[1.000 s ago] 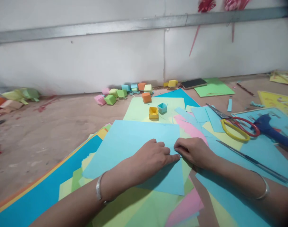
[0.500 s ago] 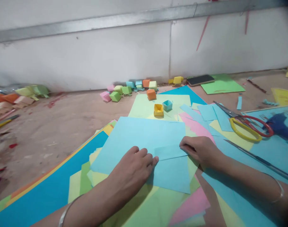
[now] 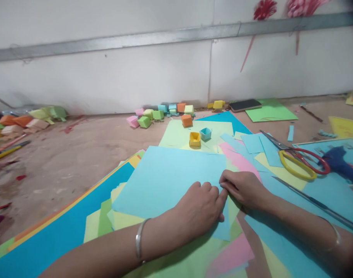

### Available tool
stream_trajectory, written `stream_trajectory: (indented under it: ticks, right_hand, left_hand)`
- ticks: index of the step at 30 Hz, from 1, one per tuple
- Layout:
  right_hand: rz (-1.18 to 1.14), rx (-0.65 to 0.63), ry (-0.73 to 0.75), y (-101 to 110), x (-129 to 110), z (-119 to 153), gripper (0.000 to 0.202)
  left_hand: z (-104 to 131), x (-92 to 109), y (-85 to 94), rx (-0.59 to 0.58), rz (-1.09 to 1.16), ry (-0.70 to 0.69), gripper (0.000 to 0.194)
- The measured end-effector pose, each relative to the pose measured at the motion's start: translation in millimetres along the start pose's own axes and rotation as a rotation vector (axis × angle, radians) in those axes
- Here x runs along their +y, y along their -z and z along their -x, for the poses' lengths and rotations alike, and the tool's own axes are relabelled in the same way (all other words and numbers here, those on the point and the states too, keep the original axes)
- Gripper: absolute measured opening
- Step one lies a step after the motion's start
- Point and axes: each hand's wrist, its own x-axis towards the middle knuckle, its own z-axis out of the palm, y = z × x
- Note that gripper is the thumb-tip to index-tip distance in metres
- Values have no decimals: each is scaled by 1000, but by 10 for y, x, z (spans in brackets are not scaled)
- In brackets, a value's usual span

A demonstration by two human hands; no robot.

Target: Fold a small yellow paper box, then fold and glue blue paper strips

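Pressing appears the step in hand at centre-right, left hand (image 3: 198, 210) (grip unclear) by right hand (image 3: 243, 188), pinched narrow, over blue sheet (image 3: 165, 175); next calls for steady hold.

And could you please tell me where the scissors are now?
In the head view, the scissors lie on the right, beyond the right hand and beside the dark blue tool.
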Motion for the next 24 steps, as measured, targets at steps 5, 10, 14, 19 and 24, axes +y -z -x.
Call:
stream_trajectory:
  ticks: [5, 10, 14, 19, 24]
  right_hand:
    - [27, -68, 23, 77, 20, -4, 17]
    - [70, -76, 9, 28, 5, 16, 13]
    - [94, -50, -17, -24, -20, 13, 18]
    - [67, -9, -11, -30, 12, 11, 20]
    - [4, 44, 30, 24, 39, 50, 19]
  left_hand:
    - [-116, 39, -76, -36, -19, 6, 62]
    - [-89, 30, -32, -84, 13, 14, 56]
    - [38, 35, 24, -158, 9, 123, 45]
    - [312, 175, 79, -413, -60, 312, 50]
    - [471, 288, 117, -455, -75, 398, 51]
